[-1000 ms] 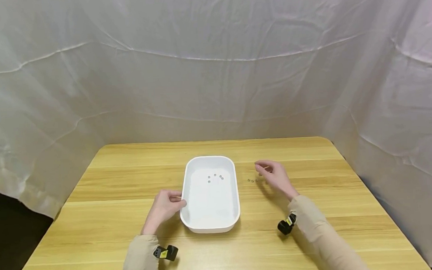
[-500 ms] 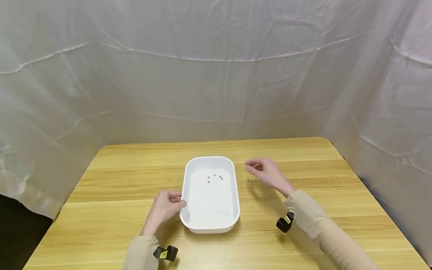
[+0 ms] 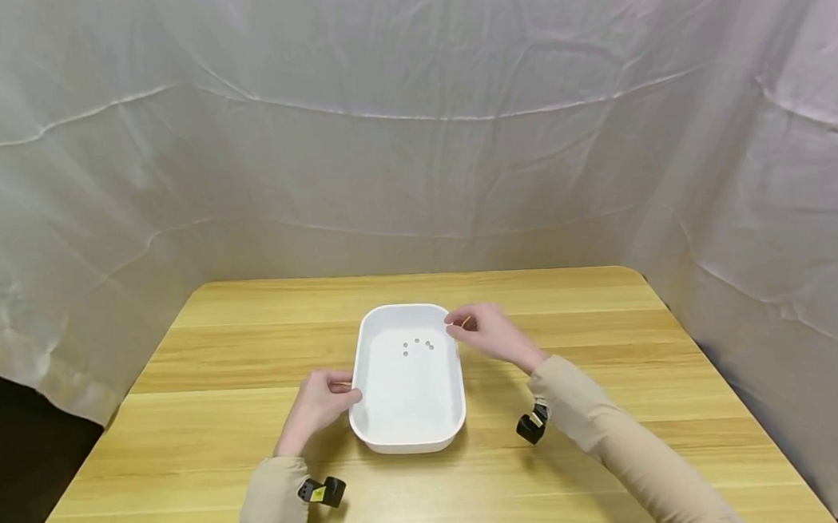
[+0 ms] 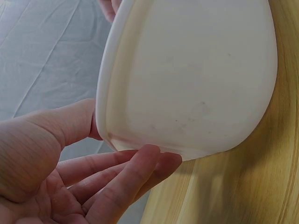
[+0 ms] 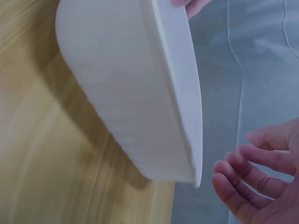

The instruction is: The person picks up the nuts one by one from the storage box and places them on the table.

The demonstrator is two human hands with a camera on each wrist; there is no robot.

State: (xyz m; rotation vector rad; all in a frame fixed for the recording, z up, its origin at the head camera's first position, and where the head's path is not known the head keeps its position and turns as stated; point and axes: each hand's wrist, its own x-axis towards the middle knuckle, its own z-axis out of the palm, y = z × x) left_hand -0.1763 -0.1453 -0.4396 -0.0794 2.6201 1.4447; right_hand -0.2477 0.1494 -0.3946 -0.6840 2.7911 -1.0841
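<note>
Left hand (image 3: 316, 404) holds the left rim of a white tray (image 3: 408, 402), roughly midway along that side: the thumb lies over the rim, and the fingers are bent against the outer wall, as the left wrist view shows. Behind this hand comes a beige sleeve (image 3: 270, 494) with a small black camera (image 3: 323, 491) strapped at the wrist, above the near left part of the wooden desk (image 3: 185, 436). Past the desk's left edge, low down, is a dark patch (image 3: 21, 470).

About midway between the desk's left and right edges stands the tray, open side up, with rounded corners and its long sides running from near to far. On its floor, toward the far end, lie five small round pieces (image 3: 417, 341): two at the left, one nearer than the other, then a single one, then two close together at the right. They are too small to make out further.

Well apart from the first, the right hand (image 3: 494, 333) hangs by the tray's far right corner, its bent fingertips over the rim in the head view; whether they pinch anything cannot be told. Its own beige sleeve and black camera (image 3: 532, 425) slant toward the desk's near right corner. Pale, creased cloth (image 3: 414, 174) rises behind the far edge.
</note>
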